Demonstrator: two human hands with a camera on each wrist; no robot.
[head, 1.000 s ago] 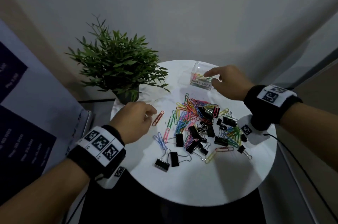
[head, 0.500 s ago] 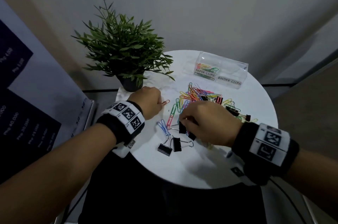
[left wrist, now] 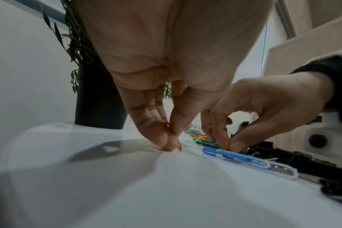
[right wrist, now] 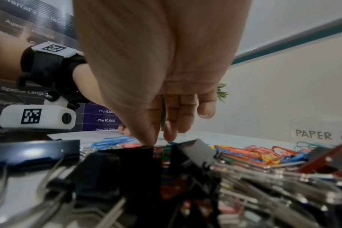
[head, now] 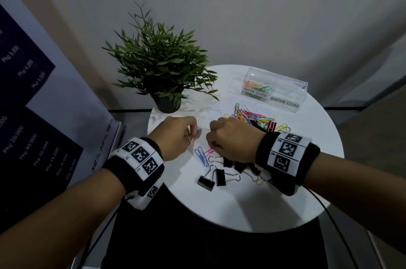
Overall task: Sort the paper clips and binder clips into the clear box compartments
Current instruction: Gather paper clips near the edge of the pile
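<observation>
On the white round table (head: 241, 209) lies a pile of coloured paper clips (head: 248, 115) mixed with black binder clips (head: 219, 177). At the back right stands the clear box (head: 292, 89), with several paper clips in its compartment labelled PAPER CLIPS. My left hand (head: 178, 137) pinches a red paper clip (left wrist: 179, 145) against the tabletop between thumb and fingers. Beside it, my right hand (head: 230, 139) curls down, its thumb and fingertips (left wrist: 224, 143) closing on a pink paper clip (head: 208, 151) at the pile's left edge. Two blue paper clips (head: 201, 155) lie just in front.
A potted plant (head: 158, 71) stands at the table's back left, close behind my left hand. A dark poster (head: 28, 115) hangs at the left. Two binder clips (head: 206, 182) lie apart from the pile, towards the near table edge.
My right hand has come back from the clear box to the near left edge of the pile and curled down there. My left hand has stayed on the red paper clip.
</observation>
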